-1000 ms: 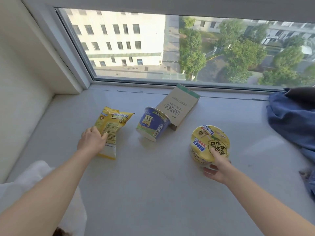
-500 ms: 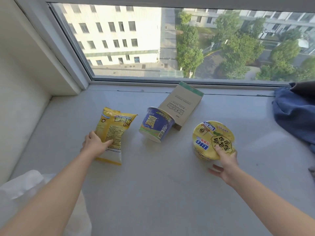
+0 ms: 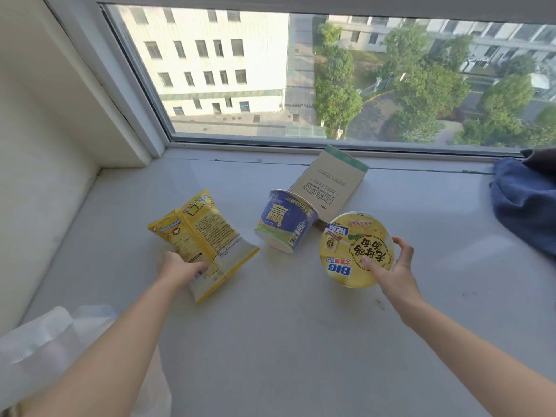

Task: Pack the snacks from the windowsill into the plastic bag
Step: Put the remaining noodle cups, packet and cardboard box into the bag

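My left hand (image 3: 180,269) grips the lower end of a yellow snack bag (image 3: 201,236), which is tilted up off the white windowsill (image 3: 285,341). My right hand (image 3: 391,273) holds a yellow noodle bowl (image 3: 355,248) by its lid and rim, tipped so the lid faces me. Between them a blue noodle cup (image 3: 285,224) lies on its side, leaning on a brown cardboard box (image 3: 329,183). A white plastic bag (image 3: 54,350) sits at the bottom left, partly hidden by my left forearm.
A blue cloth (image 3: 529,206) is heaped at the right end of the sill. The window pane (image 3: 301,79) runs along the back and a white wall (image 3: 39,164) closes the left side.
Both hands have closed on their items and lifted them: the yellow bag is raised and turned, and the yellow bowl is tipped up off the sill.
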